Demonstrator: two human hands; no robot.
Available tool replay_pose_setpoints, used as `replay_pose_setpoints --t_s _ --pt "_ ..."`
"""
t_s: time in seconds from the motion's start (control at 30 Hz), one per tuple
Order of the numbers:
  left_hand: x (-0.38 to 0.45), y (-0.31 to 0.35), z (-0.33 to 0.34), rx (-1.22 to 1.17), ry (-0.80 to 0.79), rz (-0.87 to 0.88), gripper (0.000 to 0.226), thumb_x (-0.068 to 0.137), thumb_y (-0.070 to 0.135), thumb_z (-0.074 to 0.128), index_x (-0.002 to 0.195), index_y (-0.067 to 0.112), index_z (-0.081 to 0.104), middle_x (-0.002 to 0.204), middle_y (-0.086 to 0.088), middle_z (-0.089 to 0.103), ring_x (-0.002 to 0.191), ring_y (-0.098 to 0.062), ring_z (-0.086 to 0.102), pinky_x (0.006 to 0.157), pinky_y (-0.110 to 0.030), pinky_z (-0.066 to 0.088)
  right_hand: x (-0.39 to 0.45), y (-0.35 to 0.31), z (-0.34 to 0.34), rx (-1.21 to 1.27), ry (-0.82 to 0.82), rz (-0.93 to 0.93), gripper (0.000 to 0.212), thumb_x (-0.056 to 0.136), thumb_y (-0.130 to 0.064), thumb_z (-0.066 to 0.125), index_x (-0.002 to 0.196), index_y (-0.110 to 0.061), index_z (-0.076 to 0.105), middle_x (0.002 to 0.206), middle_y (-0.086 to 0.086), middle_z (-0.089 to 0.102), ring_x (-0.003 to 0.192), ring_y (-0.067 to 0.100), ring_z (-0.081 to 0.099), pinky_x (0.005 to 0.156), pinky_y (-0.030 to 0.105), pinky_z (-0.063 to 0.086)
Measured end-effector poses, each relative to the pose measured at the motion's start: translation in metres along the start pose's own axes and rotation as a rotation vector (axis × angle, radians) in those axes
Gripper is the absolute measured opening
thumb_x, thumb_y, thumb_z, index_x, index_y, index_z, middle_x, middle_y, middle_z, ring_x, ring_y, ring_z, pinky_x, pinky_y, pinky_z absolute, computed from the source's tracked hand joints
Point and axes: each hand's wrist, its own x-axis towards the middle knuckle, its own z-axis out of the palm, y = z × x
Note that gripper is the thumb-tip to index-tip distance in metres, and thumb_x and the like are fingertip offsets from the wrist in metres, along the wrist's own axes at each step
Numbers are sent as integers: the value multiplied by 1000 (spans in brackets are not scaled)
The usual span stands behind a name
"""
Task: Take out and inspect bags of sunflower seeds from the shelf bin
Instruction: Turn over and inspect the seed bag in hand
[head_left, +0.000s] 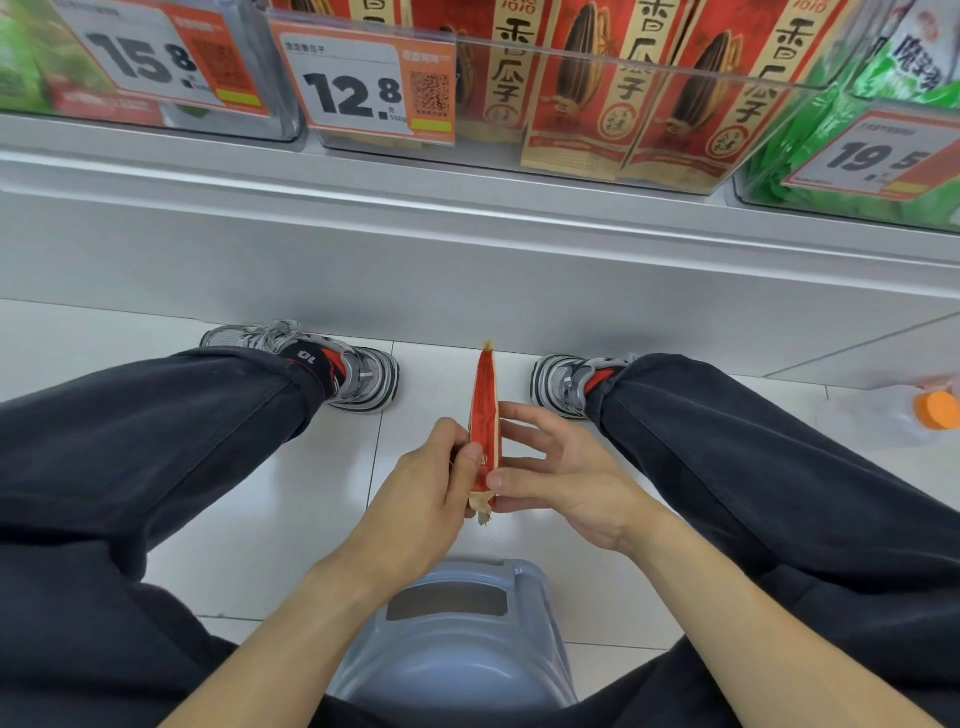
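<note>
Head view, looking steeply down, hands (498, 467) close, shelf bin (571, 156) ahead

Red-and-tan bag (484, 426) at centre; red-and-gold bags (623, 88) at 12 o'clock; green packs (810, 156) at 2; orange cap (937, 410) at 3.

I get bright, even light from overhead. Soft shadow lies under the shelf (467, 249) and around the shoes (332, 364). Glare streaks the clear bin (623, 67) front. The wide lens bends the edges, and the far-left price tag (156, 57) is blurred.
</note>
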Motion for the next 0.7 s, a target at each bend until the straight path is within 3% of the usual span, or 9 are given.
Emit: replay_pose_setpoints --t_s 0.07,0.23,0.33,0.47,0.57,0.7 --pt "0 0 0 -16 7 8 18 108 30 38 96 21 48 66 8 66 60 -6 64 57 -15 46 -1 -1 -1 13 -18 -29 68 82 10 76 140 -19 56 140 3 62 114 32 70 90 52 60" --pt "1 -4 -3 -36 2 21 19 106 35 39 97 21 49 72 7 70 62 -10 64 63 -29 53 -2 -1 -2 -29 -22 -67 72 82 8 76 143 -21 54 142 -5 61 119 30 67 92 56 58" --pt "2 -3 0 -188 49 -59 14 106 31 44 102 20 51 80 3 74 69 -11 69 68 -25 55 -2 0 -2 -104 6 -105 75 78 1 83 143 -24 54 141 -9 61 121 22 66 92 48 60" --pt "8 -3 1 -346 60 -218 24 97 47 54 114 31 54 96 5 76 81 -11 75 77 -32 60 0 9 3 -330 100 -159 82 69 -17 94 139 -29 55 136 -7 60 121 13 63 83 35 63" --pt "11 -11 1 -234 91 -228 11 103 32 54 114 29 55 99 5 75 82 -7 74 78 -28 59 1 12 6 -417 160 -182 75 74 -26 91 138 -35 53 133 -10 60 115 6 64 82 34 63" --pt "13 -12 1 -294 75 -310 17 105 11 49 107 25 58 94 -2 78 83 -17 76 85 -42 60 -1 2 4 -538 352 -247 55 90 -26 77 136 -37 48 118 -24 60 96 -3 65 77 26 60"
